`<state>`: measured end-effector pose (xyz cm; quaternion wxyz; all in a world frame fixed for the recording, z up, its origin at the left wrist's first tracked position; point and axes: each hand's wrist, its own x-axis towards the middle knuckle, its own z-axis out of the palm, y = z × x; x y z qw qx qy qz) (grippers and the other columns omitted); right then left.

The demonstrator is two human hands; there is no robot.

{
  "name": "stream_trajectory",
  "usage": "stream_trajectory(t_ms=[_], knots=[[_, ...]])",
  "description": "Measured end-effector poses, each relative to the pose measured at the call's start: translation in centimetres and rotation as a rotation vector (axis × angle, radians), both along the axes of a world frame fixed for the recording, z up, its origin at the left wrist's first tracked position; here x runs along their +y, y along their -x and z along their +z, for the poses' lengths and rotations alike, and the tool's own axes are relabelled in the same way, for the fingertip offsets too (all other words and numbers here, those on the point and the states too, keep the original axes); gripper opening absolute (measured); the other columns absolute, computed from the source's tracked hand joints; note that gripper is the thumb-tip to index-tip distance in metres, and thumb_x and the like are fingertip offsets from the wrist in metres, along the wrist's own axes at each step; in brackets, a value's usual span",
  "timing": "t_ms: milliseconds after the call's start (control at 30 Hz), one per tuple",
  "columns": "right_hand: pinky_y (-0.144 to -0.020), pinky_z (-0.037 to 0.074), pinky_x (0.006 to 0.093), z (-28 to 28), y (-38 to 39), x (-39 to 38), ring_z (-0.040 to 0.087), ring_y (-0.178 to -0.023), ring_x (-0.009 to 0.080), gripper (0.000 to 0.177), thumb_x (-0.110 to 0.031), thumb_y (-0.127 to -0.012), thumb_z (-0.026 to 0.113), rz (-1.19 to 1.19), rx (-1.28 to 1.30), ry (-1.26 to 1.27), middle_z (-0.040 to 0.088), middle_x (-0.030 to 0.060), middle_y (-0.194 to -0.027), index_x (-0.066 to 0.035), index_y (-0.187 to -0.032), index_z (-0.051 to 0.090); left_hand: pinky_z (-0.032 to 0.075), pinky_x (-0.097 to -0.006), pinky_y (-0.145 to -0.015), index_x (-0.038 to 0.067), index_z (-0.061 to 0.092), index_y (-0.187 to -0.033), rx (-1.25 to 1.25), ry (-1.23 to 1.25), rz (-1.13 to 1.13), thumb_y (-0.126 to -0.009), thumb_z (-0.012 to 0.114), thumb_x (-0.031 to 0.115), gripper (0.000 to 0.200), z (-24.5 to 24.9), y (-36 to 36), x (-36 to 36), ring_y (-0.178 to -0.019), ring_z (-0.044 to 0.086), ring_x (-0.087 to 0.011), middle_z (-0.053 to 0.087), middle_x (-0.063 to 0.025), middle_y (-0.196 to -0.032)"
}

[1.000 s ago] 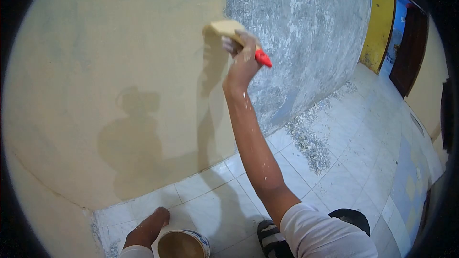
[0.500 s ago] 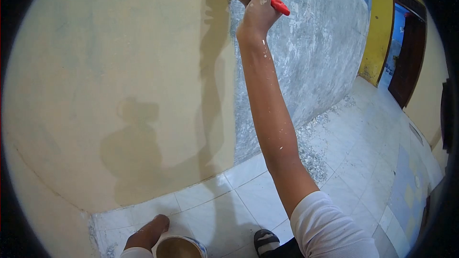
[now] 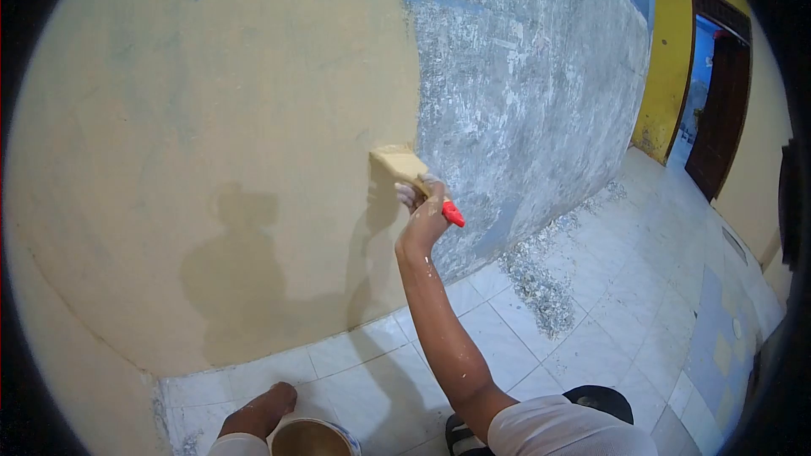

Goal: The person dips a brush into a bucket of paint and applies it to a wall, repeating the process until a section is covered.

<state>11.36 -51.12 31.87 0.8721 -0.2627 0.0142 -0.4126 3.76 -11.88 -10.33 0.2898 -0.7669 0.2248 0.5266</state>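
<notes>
My right hand is closed around a wide flat paintbrush with a red handle end. Its beige-coated head meets the beige painted part of the wall, just left of the grey, patchy part. White specks dot the hand and forearm. Low at the left, my left hand is curled beside the rim of a bucket of beige paint. Its fingers are mostly hidden, so what it grips does not show.
White floor tiles run along the wall's foot. Flaked debris lies by the grey part. My sandalled foot and a dark rounded shape are at the bottom. A brown door stands ajar at the far right.
My right hand has brought the paintbrush down from the top of the wall to about mid-height, along the beige part's right edge. My left hand and the bucket have barely moved.
</notes>
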Motion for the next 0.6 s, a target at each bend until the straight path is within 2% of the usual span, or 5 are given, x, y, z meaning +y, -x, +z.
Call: stream_trajectory(t_ms=[100,167,300,433,600], knots=[[-0.064,0.053,0.0288,4.8,-0.6,-0.8,0.064,-0.073,0.0170,0.016,-0.016,-0.091,0.058,-0.165,-0.214,0.094,0.063,0.0087,-0.086,-0.002,-0.096,0.061,0.054,-0.0416,-0.083,0.013,0.076,-0.097,-0.001,-0.003,-0.003,-0.062,0.081,0.026,0.038,-0.1,0.0,0.0,-0.095,0.068,-0.0272,0.072,-0.0083,-0.101],[-0.068,0.053,0.0287,10.1,-1.3,-1.8,0.062,-0.078,0.0151,0.016,-0.017,-0.092,0.057,-0.146,-0.318,0.211,0.064,0.0074,-0.089,-0.002,-0.097,0.063,0.054,-0.0416,-0.082,0.012,0.076,-0.097,-0.003,-0.004,-0.009,-0.062,0.081,0.026,0.038,-0.2,-0.1,-0.1,-0.095,0.068,-0.0272,0.072,-0.0084,-0.100],[-0.068,0.053,0.0310,19.4,-3.5,-3.4,0.067,-0.076,0.0198,0.020,-0.017,-0.094,0.055,-0.023,-0.543,0.370,0.066,0.0110,-0.094,0.000,-0.100,0.063,0.054,-0.0416,-0.082,0.012,0.076,-0.096,-0.012,-0.019,-0.003,-0.062,0.081,0.026,0.038,0.2,-0.3,0.1,-0.095,0.068,-0.0272,0.072,-0.0084,-0.100],[-0.066,0.053,0.0313,18.5,-5.9,-4.7,0.069,-0.077,0.0220,0.023,-0.020,-0.095,0.052,0.015,-0.430,0.410,0.067,0.0126,-0.094,0.000,-0.101,0.063,0.054,-0.0416,-0.082,0.012,0.076,-0.096,-0.013,-0.020,0.014,-0.062,0.081,0.026,0.037,0.4,-0.2,0.3,-0.094,0.068,-0.0272,0.072,-0.0085,-0.099],[-0.066,0.052,0.0305,9.4,-2.5,-3.6,0.069,-0.083,0.0213,0.026,-0.024,-0.096,0.053,0.118,-0.164,0.295,0.067,0.0127,-0.097,-0.001,-0.106,0.060,0.054,-0.0415,-0.082,0.012,0.076,-0.095,-0.021,-0.015,0.013,-0.062,0.081,0.026,0.037,0.3,-0.4,0.0,-0.094,0.068,-0.0271,0.072,-0.0085,-0.099]])
